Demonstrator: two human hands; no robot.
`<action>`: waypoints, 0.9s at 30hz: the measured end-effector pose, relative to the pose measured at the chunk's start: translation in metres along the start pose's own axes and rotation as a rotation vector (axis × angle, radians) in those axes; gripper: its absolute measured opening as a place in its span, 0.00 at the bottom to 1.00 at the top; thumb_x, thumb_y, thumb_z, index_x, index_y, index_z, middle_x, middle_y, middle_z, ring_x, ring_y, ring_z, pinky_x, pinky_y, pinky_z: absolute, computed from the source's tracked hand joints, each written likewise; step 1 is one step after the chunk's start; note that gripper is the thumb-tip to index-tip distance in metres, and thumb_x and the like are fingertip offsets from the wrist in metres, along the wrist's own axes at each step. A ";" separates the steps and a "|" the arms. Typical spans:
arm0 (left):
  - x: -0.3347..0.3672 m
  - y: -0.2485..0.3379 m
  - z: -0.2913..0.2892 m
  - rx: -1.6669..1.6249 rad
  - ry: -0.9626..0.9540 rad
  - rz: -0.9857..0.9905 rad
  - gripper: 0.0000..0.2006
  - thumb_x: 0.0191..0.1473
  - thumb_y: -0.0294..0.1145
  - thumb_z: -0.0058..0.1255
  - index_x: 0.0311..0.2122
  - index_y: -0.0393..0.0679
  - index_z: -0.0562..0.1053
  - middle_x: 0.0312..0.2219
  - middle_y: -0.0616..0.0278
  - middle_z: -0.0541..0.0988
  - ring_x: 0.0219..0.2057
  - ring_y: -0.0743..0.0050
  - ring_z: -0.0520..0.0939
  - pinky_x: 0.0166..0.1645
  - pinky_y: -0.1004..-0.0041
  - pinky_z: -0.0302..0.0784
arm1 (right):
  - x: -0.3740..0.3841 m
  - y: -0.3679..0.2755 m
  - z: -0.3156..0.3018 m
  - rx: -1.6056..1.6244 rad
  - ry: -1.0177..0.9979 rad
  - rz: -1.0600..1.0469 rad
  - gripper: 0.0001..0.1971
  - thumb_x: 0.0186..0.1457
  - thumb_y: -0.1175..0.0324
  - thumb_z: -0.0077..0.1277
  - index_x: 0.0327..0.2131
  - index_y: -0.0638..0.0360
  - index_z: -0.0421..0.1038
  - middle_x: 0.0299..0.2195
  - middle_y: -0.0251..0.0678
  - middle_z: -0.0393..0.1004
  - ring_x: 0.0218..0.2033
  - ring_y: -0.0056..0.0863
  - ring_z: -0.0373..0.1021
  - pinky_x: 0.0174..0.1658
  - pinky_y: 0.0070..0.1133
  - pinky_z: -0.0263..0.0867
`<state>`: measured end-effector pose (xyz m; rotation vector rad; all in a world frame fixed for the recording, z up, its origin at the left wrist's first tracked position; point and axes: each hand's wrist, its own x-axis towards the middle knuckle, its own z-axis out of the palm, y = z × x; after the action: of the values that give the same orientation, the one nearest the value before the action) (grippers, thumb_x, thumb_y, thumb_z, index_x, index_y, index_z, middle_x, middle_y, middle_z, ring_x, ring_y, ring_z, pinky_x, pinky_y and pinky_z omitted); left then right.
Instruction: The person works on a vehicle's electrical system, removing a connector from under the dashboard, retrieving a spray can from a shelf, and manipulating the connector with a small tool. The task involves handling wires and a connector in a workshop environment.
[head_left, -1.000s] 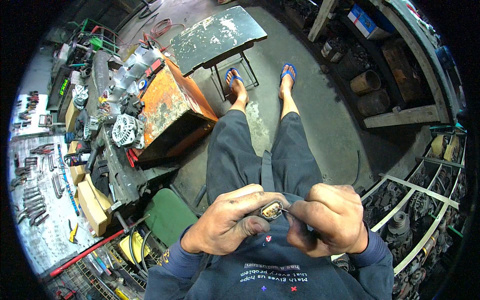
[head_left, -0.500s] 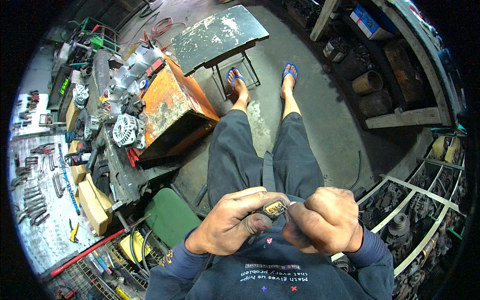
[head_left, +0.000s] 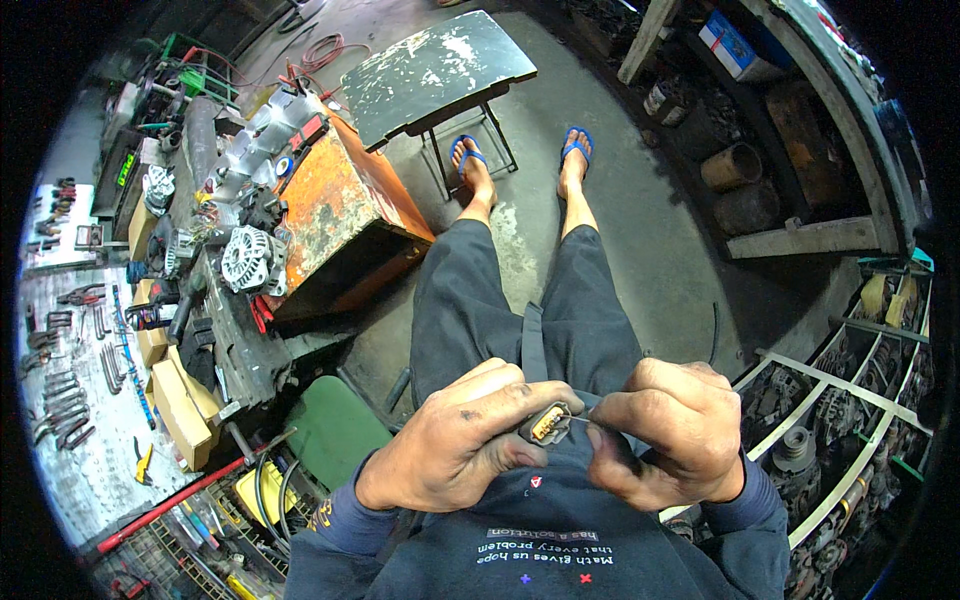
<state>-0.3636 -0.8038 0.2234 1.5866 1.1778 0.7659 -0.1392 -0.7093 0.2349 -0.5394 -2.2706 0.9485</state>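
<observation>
My left hand (head_left: 455, 435) is closed, pinching a small grey oblong part with a yellowish, ridged open face (head_left: 549, 424) between thumb and forefinger. It looks like an electrical connector, but its exact kind is unclear. Close by on the right, my right hand (head_left: 672, 430) is closed, thumb against forefinger, on a thin wire-like piece (head_left: 582, 419). That piece reaches toward the grey part; whether the two touch is hard to see. Both hands are held in front of my dark shirt, above my lap.
Ahead stands a scuffed dark folding table (head_left: 440, 80). To the left are an orange cabinet (head_left: 345, 190), an alternator (head_left: 250, 260) on a cluttered bench, and hand tools (head_left: 65, 405) on a light surface. At right, a metal rack (head_left: 830, 395) holds greasy parts below a wooden shelf (head_left: 810, 238).
My right hand has drawn slightly right, away from the grey part, so the thin piece between them shows more. The grey part is tilted a little differently in my left hand.
</observation>
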 end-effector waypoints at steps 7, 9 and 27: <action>-0.002 -0.001 -0.001 0.037 0.004 0.042 0.25 0.56 0.36 0.60 0.57 0.39 0.73 0.29 0.54 0.69 0.32 0.52 0.71 0.41 0.63 0.69 | 0.003 0.001 0.005 0.005 0.008 -0.025 0.14 0.30 0.76 0.64 0.28 0.60 0.76 0.17 0.32 0.65 0.13 0.26 0.65 0.17 0.24 0.58; -0.002 0.000 -0.003 0.071 -0.011 0.053 0.25 0.55 0.35 0.60 0.58 0.39 0.72 0.29 0.54 0.69 0.32 0.52 0.71 0.42 0.63 0.69 | 0.004 0.001 0.005 0.008 0.012 -0.023 0.14 0.30 0.76 0.64 0.28 0.60 0.76 0.17 0.32 0.65 0.13 0.27 0.65 0.17 0.24 0.58; 0.006 0.011 -0.014 0.331 -0.230 0.167 0.25 0.49 0.29 0.62 0.54 0.36 0.72 0.33 0.56 0.70 0.36 0.55 0.72 0.42 0.64 0.72 | 0.030 0.010 -0.021 0.251 -0.441 0.077 0.11 0.38 0.76 0.62 0.31 0.61 0.79 0.22 0.36 0.70 0.20 0.36 0.71 0.23 0.31 0.64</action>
<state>-0.3701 -0.7940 0.2380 2.0089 1.0497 0.4915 -0.1456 -0.6754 0.2511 -0.3324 -2.4669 1.4878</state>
